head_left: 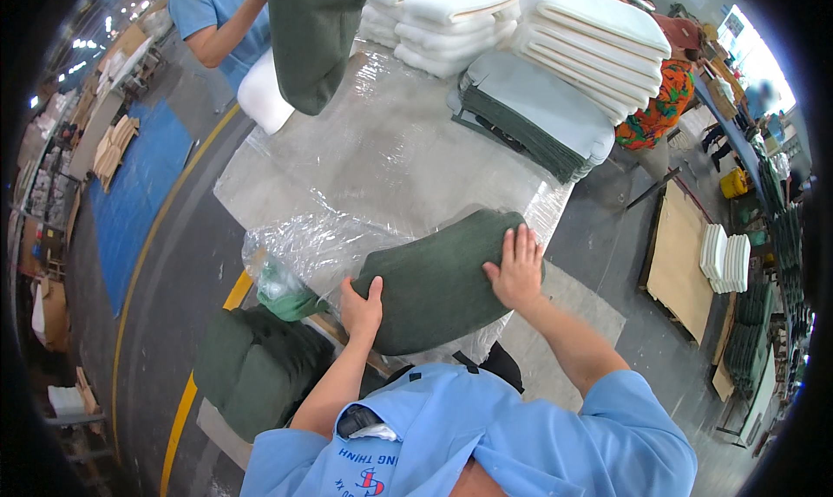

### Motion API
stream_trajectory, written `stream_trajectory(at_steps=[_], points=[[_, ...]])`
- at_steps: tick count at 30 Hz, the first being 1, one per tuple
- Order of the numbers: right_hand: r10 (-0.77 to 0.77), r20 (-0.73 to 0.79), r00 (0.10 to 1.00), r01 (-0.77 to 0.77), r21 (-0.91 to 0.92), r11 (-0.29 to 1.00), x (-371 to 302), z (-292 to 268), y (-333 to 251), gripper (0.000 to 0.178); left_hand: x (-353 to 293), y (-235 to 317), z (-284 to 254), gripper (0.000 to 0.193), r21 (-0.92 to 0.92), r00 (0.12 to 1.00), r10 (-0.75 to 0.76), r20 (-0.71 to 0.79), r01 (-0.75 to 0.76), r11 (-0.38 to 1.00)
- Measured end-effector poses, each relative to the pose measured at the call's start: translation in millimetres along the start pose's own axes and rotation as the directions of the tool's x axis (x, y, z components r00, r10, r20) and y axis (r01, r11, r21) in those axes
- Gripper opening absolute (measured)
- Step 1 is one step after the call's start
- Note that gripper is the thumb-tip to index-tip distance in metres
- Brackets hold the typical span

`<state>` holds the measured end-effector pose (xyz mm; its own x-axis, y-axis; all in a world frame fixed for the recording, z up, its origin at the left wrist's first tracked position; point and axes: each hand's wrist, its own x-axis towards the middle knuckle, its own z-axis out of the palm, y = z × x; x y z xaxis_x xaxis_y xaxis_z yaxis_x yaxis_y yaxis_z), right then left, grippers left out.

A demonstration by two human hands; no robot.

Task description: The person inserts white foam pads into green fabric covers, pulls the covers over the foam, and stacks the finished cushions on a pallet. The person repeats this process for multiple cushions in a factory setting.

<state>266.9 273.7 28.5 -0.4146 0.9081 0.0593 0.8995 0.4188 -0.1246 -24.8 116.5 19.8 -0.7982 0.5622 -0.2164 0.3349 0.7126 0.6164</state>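
A dark green fabric-covered cushion (434, 284) lies at the near edge of the plastic-wrapped table (364, 150) in front of me. My left hand (361, 310) grips its left edge, thumb on top and some fingers hidden. Across its right end my right hand (518, 271) lies flat with the fingers spread. Beside my left forearm is a pile of similar dark green cushions (252, 367). A bundle of clear plastic with green material (286, 289) rests at the table's left corner, close to my left hand.
At the table's back stand stacks of white foam pads (590, 37) and a stack of grey-green sheets (538, 107). Opposite, a co-worker in a blue shirt (234, 29) holds up another dark green cushion (317, 37). Another person in an orange patterned garment (664, 102) is beyond the right side.
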Motion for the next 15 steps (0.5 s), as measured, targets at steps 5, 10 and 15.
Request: stream_trajectory(at_steps=[5, 10, 15], points=[[-0.206, 0.193, 0.959, 0.197, 0.061, 0.978, -38, 7, -74, 0.096, -1, -2, 2, 0.078, 0.035, 0.999, 0.003, -0.034, -0.002, 0.999], [-0.436, 0.263, 0.86, 0.406, 0.162, 0.899, -54, 13, -141, 0.093, -4, 2, 1, 0.07, 0.048, 1.0, -0.023, -0.009, 0.024, 0.999], [-0.54, 0.223, 0.812, 0.494, 0.229, 0.839, -37, 14, -143, 0.093, -2, -4, 4, 0.066, 0.055, 1.0, -0.004, -0.024, 0.006, 0.998]])
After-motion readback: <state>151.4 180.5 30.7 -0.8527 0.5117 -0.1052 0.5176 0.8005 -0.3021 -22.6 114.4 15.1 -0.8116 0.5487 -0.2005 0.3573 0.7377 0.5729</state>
